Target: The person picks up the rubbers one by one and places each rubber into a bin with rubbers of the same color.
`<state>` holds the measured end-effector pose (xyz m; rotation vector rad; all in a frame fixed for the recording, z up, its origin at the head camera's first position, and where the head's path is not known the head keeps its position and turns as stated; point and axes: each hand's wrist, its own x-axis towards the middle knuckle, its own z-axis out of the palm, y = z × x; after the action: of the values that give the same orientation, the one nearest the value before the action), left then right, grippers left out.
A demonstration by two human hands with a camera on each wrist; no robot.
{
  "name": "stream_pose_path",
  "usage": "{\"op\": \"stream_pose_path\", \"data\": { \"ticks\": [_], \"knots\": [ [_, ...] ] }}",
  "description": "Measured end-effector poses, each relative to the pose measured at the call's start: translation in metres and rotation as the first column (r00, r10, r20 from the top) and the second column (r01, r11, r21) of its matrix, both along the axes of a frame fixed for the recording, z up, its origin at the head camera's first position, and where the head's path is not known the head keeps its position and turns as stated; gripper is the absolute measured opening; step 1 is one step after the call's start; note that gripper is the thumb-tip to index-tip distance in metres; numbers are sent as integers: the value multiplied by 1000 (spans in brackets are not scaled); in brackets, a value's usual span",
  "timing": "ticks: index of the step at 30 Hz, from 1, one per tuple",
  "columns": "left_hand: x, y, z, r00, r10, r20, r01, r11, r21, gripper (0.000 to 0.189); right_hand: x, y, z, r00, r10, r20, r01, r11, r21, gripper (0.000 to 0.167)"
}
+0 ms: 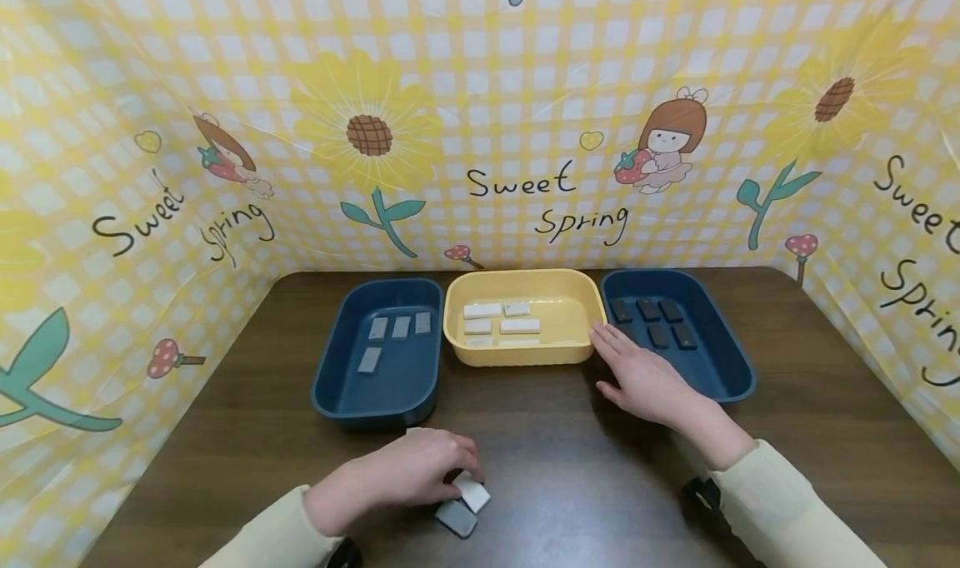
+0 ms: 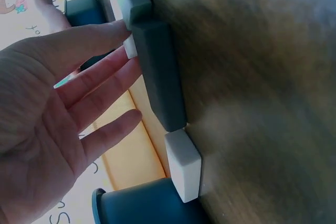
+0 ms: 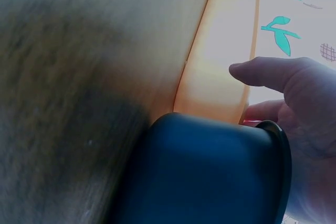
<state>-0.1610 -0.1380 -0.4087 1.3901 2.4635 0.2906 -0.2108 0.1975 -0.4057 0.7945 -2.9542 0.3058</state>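
Note:
My left hand [image 1: 416, 468] is low over the table, thumb and fingertips gripping a small white tile [image 1: 472, 493] by its end. That tile slants against a grey tile [image 1: 456, 519]. In the left wrist view a dark tile [image 2: 160, 77] stands beside my fingers, and another white tile [image 2: 184, 163] lies past it; the dark one is hidden under the hand from above. My right hand [image 1: 648, 381] reaches forward with straight fingers, its fingertips at the right end of the yellow tray [image 1: 555, 355], over the edge of the right blue tray [image 1: 731, 376].
White tiles [image 1: 521, 326] lie in the yellow tray. At left, another blue tray [image 1: 375, 406] has several grey tiles [image 1: 378, 328] in it; black tiles [image 1: 657, 336] lie in the right blue tray. Behind the table edge hangs a checked yellow cloth [image 1: 480, 118].

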Motion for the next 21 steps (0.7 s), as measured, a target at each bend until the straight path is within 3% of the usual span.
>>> {"op": "stream_pose_path", "data": {
  "ticks": [14,18,21],
  "knots": [
    [-3,5,0,1000,1,-18,-1,1000,-6,20,0,0,-2,1000,-1,-18,1,1000,9,70],
    [-6,6,6,999,-8,-38,9,1000,21,20,0,0,-1,1000,-3,-14,4,1000,8,71],
    [-10,10,15,995,-14,-95,19,998,59,18,-1,0,-1,1000,-6,-9,7,1000,8,71]
  ]
}}
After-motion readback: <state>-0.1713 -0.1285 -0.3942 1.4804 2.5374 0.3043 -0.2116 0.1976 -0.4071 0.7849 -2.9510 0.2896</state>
